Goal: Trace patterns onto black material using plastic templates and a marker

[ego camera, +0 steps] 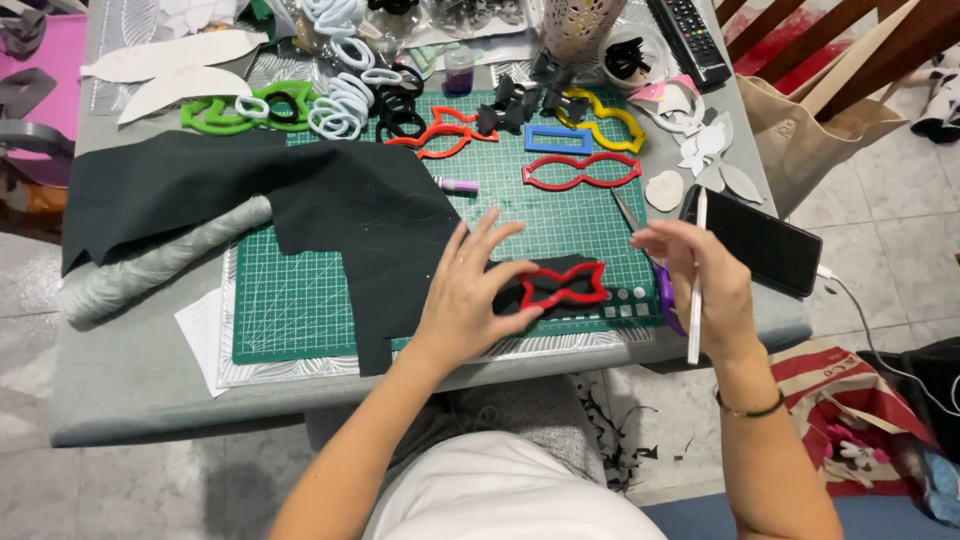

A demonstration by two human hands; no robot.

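My left hand presses a red bow-shaped plastic template flat onto black felt fabric, fingers spread around its left end. The template lies near the front right corner of a green cutting mat. My right hand hovers just right of the template, holding a thin white pencil upright between the fingers. Scissors with a purple handle lie on the mat under that hand.
More templates lie at the mat's far side: red ones, a blue rectangle, a yellow one, green ones. A black phone rests at the table's right edge. A remote, white rings and paper shapes crowd the back.
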